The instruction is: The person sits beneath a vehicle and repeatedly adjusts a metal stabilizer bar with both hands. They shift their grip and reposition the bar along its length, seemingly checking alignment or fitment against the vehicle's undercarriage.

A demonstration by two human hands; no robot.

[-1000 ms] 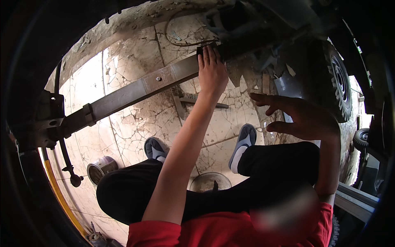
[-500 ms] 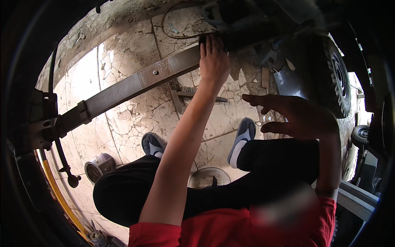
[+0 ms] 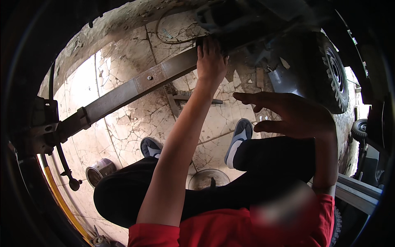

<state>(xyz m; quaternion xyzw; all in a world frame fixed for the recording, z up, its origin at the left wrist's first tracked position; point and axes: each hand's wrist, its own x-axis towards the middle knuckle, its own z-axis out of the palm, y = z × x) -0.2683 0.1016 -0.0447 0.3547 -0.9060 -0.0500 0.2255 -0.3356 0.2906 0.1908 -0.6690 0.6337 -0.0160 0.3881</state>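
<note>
Where seen farthest left of the left hand, a dark bracket, with a yellow bar on its body side and a thin rod just rightward. Next, well to the body side of that hand, a tin on the cracked floor, mouth in view. Up and left of the left fingertips, a looped cable. Rightward, nearer the body than the hands, a slipper, a round pan and a second slipper. Beneath the left wrist, a metal tool on the floor, partly blocked from view by the forearm. Just right of and beyond the left hand, dark machinery in the way, hiding the beam's far end. Right of the right hand, a big tyre, then a small wheel.

As for the beam, left of the left hand and touching it; long axis slanting from the bracket up to the machinery, bolt head partway along.

Left hand laid across the beam, fingers stretched forward; impossible to tell whether gripping anything. Right hand raised, apart from the beam, fingers pointing left, thumb well parted, nothing held.
</note>
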